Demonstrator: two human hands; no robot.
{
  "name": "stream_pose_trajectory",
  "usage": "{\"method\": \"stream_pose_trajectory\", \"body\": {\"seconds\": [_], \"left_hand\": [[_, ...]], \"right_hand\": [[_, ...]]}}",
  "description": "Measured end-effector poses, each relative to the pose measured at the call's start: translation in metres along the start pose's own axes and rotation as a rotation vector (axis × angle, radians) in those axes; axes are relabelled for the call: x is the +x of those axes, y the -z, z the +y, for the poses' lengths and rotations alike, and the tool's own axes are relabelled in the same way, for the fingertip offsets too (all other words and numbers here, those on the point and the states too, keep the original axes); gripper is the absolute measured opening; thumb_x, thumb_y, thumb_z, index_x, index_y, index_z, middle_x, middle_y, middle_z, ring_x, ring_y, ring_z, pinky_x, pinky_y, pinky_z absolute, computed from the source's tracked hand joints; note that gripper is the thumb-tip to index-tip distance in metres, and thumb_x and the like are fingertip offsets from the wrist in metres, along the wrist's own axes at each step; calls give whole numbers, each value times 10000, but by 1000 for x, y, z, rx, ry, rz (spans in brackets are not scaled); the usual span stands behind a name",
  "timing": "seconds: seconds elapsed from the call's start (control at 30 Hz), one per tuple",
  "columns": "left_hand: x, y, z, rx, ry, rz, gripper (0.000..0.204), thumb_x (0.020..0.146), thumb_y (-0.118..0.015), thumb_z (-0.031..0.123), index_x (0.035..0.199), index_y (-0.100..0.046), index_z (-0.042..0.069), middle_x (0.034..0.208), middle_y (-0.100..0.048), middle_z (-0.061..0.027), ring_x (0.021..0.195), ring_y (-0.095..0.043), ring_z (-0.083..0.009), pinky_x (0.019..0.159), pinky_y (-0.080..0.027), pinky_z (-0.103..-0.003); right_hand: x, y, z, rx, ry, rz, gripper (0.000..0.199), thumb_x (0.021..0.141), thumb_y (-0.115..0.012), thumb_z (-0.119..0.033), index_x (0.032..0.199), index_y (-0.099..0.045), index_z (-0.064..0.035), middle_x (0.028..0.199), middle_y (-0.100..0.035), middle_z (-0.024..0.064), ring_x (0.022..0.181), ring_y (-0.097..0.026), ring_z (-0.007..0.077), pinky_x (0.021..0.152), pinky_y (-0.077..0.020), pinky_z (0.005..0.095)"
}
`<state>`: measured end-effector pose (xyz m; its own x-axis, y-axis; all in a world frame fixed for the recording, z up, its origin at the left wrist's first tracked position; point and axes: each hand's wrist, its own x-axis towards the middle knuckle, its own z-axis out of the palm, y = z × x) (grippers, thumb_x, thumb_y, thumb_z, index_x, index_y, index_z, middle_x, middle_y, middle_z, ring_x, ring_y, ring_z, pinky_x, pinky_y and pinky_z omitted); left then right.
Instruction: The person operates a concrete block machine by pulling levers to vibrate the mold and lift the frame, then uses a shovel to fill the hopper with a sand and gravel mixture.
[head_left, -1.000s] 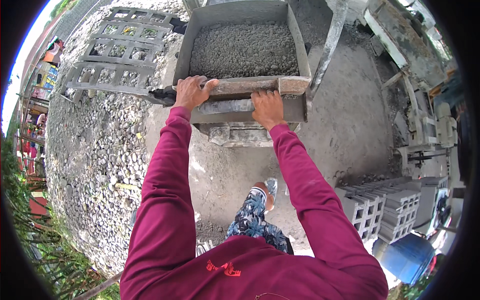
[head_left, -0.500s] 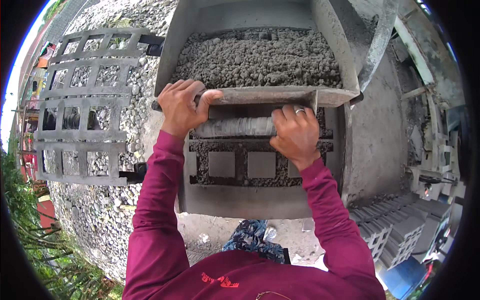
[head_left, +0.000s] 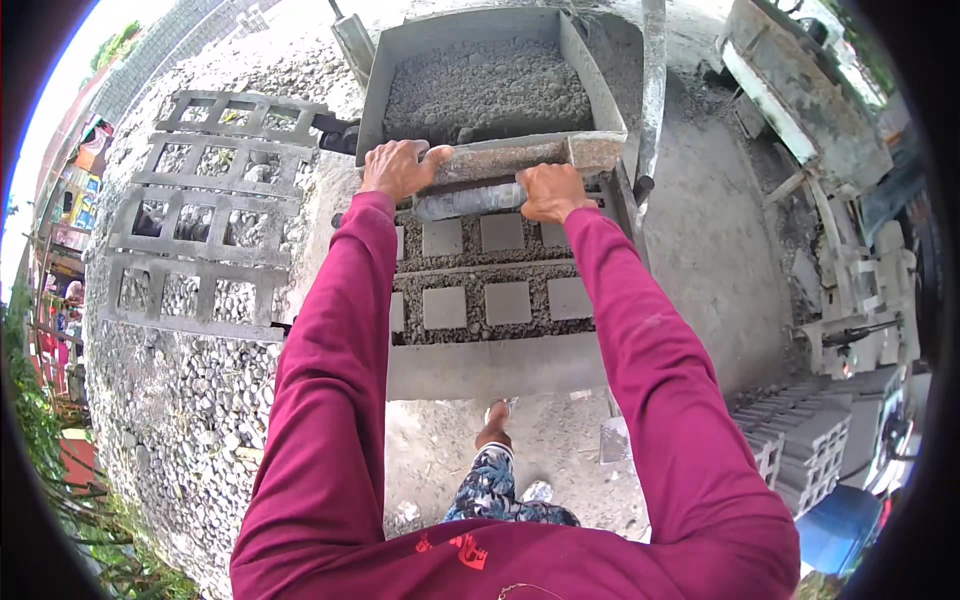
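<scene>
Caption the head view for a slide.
Both hands grip the grey metal feed box of wet concrete above a filled block mould.

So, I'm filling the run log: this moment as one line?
left hand on feed box edge | right hand on its bar | mould cells filled

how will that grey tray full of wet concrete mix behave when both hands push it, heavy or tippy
The grey metal tray probably feels heavy: damp concrete mix fills it. Likely stiff and not tippy, being wide and low. The left hand and right hand grip its front bar, so slipping seems unlikely.
</scene>
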<state>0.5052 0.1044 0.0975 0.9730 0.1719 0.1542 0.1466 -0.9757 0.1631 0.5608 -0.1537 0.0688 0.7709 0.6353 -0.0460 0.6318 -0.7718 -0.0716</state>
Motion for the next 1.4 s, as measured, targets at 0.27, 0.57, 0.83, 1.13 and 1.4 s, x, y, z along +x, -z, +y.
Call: {"method": "stream_pose_trajectory", "body": {"seconds": [0.27, 0.57, 0.83, 1.13, 1.4], "left_hand": [[-274, 15, 31, -96, -179, 104, 538, 896, -592, 616, 807, -718, 101, 730, -683, -126, 709, -675, -355, 598, -476, -458], [-281, 11, 42, -104, -135, 225, 481, 852, -682, 548, 692, -624, 97, 659, -605, -64, 668, -628, -295, 609, -439, -422], [-221, -2, 13, -98, -317, 335, 438, 816, -747, 491, 624, -598, 127, 586, -522, 3, 514, -505, -200, 510, -334, -325], [18, -50, -38, -32, -264, 464, 658, 871, -526, 752, 729, -709, 136, 554, -606, -31, 498, -619, -261, 476, -436, -410], [72, -34, -27, -45, -34, 118, 800, 872, -412, 813, 1071, -769, 126, 1004, -732, -203, 1041, -668, -400, 941, -481, -498]], "right_hand": [[-261, -40, -94, 157, 40, -36, 169, 659, -683, -162, 816, -732, -123, 806, -727, 151, 756, -718, 322, 721, -540, 434], [-275, -60, -103, 135, -17, 219, 195, 702, -648, -178, 878, -679, -97, 997, -702, 129, 968, -662, 297, 849, -484, 442], [-220, -70, -86, 86, 56, 454, 316, 540, -634, -245, 832, -636, -125, 869, -634, 53, 840, -605, 252, 792, -460, 401], [13, -55, -9, 4, 70, 471, 190, 616, -609, -112, 795, -667, -84, 769, -670, 112, 719, -675, 286, 703, -513, 385], [69, -15, 14, 26, -85, 26, 306, 698, -590, -112, 967, -735, -112, 964, -739, 153, 892, -718, 320, 844, -538, 425]]}}
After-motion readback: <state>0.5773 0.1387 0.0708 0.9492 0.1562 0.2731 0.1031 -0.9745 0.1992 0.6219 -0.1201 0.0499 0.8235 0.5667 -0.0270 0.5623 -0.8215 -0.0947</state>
